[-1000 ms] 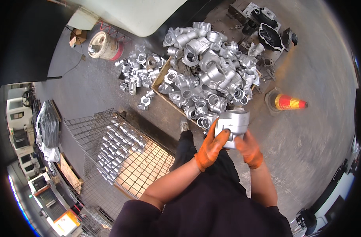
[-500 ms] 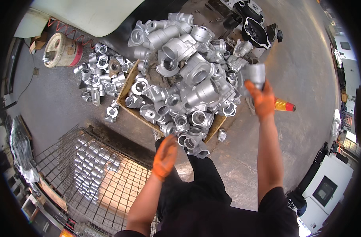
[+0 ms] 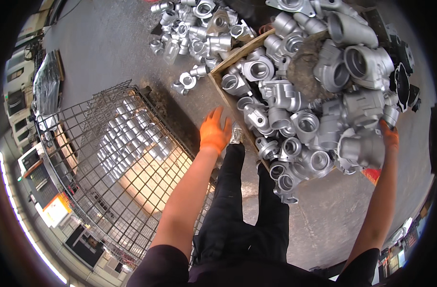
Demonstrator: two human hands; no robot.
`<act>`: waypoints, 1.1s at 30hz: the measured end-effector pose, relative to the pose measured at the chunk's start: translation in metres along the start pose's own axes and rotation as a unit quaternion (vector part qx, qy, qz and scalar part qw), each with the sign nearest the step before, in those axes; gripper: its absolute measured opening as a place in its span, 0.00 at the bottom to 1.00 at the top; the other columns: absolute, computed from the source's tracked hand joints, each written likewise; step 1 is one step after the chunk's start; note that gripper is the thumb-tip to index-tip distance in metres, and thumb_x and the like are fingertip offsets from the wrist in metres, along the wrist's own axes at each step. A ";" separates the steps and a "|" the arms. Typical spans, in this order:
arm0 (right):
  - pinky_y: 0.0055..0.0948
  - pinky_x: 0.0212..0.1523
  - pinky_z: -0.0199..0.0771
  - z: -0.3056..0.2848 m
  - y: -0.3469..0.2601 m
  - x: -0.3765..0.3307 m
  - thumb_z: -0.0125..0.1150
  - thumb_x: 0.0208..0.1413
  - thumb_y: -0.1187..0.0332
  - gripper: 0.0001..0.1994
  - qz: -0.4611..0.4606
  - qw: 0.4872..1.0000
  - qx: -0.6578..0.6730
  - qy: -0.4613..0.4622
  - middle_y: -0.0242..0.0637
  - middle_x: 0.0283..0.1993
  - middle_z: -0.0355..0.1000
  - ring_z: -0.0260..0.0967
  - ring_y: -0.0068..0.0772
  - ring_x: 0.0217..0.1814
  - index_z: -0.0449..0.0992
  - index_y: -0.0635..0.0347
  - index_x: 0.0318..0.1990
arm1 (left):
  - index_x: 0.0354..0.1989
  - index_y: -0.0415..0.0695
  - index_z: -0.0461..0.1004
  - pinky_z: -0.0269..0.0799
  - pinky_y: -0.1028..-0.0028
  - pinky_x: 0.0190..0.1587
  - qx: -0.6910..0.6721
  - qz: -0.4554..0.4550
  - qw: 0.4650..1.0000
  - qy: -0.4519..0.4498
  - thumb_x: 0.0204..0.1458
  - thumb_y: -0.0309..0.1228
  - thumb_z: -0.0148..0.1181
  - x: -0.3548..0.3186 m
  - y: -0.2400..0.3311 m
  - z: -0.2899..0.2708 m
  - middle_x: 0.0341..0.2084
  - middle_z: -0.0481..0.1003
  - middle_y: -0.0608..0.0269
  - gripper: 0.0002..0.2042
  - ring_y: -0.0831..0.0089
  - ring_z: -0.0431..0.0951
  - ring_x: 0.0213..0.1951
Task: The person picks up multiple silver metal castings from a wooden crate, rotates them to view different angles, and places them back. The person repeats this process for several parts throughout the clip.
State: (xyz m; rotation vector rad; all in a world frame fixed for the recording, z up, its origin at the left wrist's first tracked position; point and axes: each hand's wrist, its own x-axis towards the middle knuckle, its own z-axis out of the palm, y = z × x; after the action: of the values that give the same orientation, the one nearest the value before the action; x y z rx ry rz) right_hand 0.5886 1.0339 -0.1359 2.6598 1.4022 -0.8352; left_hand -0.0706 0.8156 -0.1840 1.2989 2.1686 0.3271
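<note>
My right hand (image 3: 390, 136), in an orange glove, is at the right side of a heap of silver metal castings. Its fingers are closed on a metal casting (image 3: 390, 115) with a rounded, tube-like end, and the pile hides part of this grip. My left hand (image 3: 214, 131), also orange-gloved, hangs between the wire cage and the wooden crate. Its fingers are spread and nothing is in them. The heaped castings (image 3: 306, 123) fill the wooden crate (image 3: 243, 53) and rise above its edge. A brown rag-like lump (image 3: 307, 67) lies among them.
At my left stands a wire mesh cage (image 3: 77, 138) with rows of silver cylindrical parts (image 3: 127, 136) on a wooden board (image 3: 151, 179). More loose castings (image 3: 197, 38) lie on the floor beyond. Part of an orange-red cone (image 3: 371, 175) shows behind my right forearm.
My view has swung toward the left, bringing the cage closer to the middle. My right hand still holds a casting, now against the heap's right side. My left hand's fingers have spread.
</note>
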 end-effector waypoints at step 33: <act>0.46 0.72 0.61 0.084 -0.254 -0.373 0.80 0.49 0.55 0.58 -0.364 0.789 0.393 -0.301 0.56 0.74 0.57 0.61 0.49 0.74 0.46 0.72 0.77 | 0.49 0.38 0.80 0.58 0.58 0.70 -0.628 0.226 0.702 -0.249 0.54 0.24 0.70 -0.013 0.092 -0.150 0.74 0.57 0.40 0.14 0.52 0.64 0.72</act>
State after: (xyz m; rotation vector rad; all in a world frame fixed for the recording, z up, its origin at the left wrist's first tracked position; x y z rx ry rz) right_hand 0.1861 0.8803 0.0221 1.6829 2.1649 -2.5247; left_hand -0.0887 0.8625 -0.0151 0.8360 0.6971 1.2131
